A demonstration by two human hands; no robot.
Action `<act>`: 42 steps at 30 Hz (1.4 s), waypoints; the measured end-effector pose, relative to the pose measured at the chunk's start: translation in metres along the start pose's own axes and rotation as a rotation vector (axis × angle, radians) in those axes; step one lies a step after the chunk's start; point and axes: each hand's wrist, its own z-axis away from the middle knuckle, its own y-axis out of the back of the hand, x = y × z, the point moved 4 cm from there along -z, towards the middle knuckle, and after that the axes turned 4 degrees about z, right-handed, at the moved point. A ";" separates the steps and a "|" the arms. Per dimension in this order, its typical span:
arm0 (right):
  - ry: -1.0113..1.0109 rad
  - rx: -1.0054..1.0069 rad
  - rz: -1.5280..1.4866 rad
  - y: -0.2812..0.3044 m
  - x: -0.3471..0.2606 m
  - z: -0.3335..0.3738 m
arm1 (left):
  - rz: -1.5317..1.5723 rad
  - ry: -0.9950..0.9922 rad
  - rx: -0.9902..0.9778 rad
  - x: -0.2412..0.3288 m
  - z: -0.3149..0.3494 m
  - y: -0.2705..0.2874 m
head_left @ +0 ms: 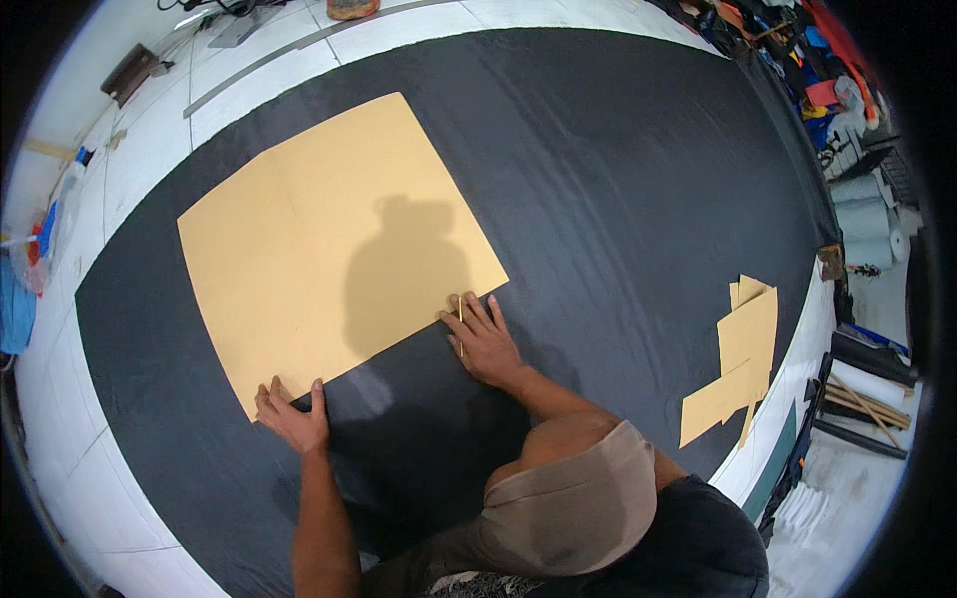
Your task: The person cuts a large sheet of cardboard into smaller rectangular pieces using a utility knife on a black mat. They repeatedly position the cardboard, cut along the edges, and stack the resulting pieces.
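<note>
A large tan sheet (pixel 299 239) lies flat under both sets of fingertips and spreads forward from them over a black covering (pixel 638 169). The left hand (pixel 293 424) rests by the sheet's near left corner, its fingers parted and the thumb held well away from them — not closed around anything. The right hand (pixel 485 349) lies at the same near edge, close to the right corner; its fingers are spread too, yet a slim yellow stick (pixel 462 309) is held between them. Exactly which fingers grip the stick, I cannot tell. A dark shadow falls on the sheet just ahead of the right fingertips. Well to the right of those fingers, a few smaller tan pieces (pixel 743 339) overlap one another on the black covering. Far ahead of the left fingers — past the covering's edge — a long grey strip (pixel 299 43) lies on white tiles (pixel 60 419).
</note>
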 end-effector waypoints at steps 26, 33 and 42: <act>-0.020 -0.052 -0.002 0.003 -0.002 -0.005 | -0.038 0.041 -0.078 -0.008 0.001 -0.001; -0.023 0.002 0.014 -0.002 -0.003 0.001 | -0.019 0.103 -0.101 0.002 -0.006 0.011; 0.014 0.006 0.038 -0.011 0.001 0.003 | 0.079 0.116 -0.077 -0.003 -0.002 0.012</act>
